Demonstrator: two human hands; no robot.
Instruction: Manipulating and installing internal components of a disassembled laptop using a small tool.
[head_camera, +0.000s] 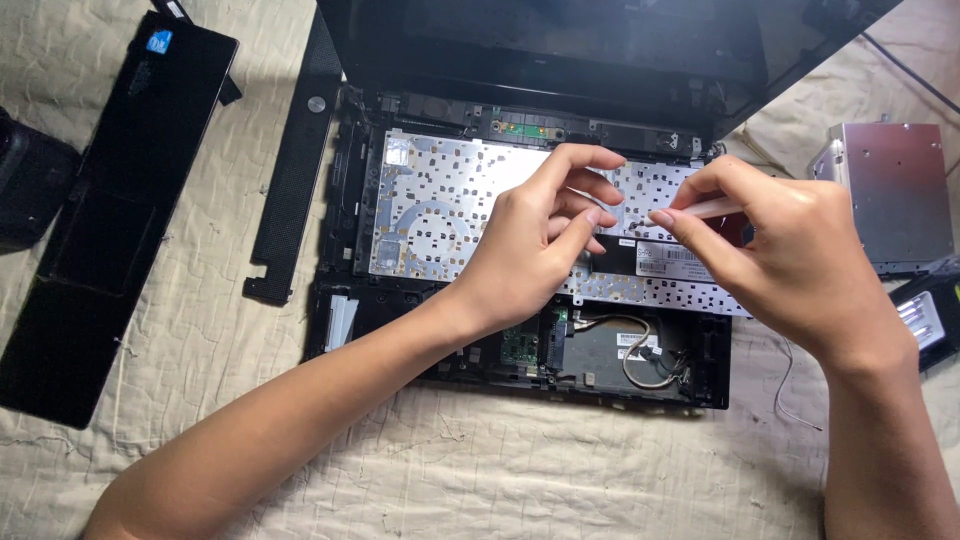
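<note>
Quilted cloth: nearest, under everything.
Laptop base: opened, wiring exposed.
Left hand: thumb and forefinger pressed together over the keyboard backplate.
Right hand: pinching a white tool.
Optical drive: right, apart.
Black panel: left.

Just one head cam, looking pretty much straight down from close above the opened laptop on the quilted cloth
</note>
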